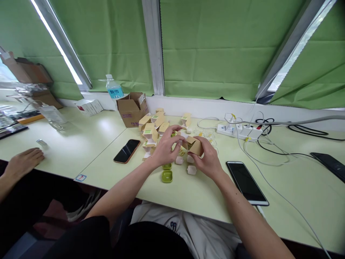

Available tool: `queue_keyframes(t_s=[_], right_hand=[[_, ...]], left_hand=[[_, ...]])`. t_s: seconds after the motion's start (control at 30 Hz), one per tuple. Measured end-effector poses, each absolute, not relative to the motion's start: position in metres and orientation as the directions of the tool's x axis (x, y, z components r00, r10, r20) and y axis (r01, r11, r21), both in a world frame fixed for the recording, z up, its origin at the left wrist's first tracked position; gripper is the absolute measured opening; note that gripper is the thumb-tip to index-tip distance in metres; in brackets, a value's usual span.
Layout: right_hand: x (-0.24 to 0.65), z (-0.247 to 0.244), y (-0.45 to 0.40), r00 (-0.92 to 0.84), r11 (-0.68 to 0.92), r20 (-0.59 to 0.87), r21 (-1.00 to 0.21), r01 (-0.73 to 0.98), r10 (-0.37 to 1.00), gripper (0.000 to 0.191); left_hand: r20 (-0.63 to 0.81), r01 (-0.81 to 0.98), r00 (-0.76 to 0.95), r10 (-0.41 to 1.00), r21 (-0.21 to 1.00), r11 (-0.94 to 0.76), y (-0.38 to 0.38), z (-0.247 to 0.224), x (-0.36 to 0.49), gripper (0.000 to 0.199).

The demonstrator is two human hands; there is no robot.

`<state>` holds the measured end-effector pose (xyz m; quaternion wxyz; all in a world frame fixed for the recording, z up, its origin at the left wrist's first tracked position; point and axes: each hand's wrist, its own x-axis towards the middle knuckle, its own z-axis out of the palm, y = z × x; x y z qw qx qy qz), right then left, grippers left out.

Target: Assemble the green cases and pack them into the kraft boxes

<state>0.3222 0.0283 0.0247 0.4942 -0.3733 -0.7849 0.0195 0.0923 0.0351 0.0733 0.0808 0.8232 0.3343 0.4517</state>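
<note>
A small yellow-brown cardboard box (196,146) is held with its open end facing me. My right hand (208,158) is wrapped round its right side. At its left edge, the fingers of my left hand (168,145) are closed on what looks like a white inner flap. Below the hands lie several small white blocks, one white block (191,170) nearest me. Two small green square trays are left of them, the front green tray (167,176) in full view. A heap of similar small boxes (151,133) lies beyond my left hand.
A larger brown carton (132,109) and a water bottle (114,88) stand at the back. One phone (127,151) lies left, another phone (247,182) right. A white power strip (239,131) trails cables across the right side. Another person's hand (23,163) rests at the far-left table edge.
</note>
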Motion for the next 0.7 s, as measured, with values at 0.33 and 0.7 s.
queue_keyframes(t_s=[0.33,0.7], right_hand=[[0.325,0.019,0.031,-0.235,0.715,0.795,-0.318,0.623,0.559,0.060],[0.316,0.017,0.025,-0.372,0.693,0.783,-0.103,0.713,0.499,0.061]], left_hand=[[0.674,0.531,0.261,0.691,0.497,-0.686,0.038,0.059,0.098,0.030],[0.496,0.415,0.202,0.845,0.738,-0.532,0.037,0.054,0.111,0.011]])
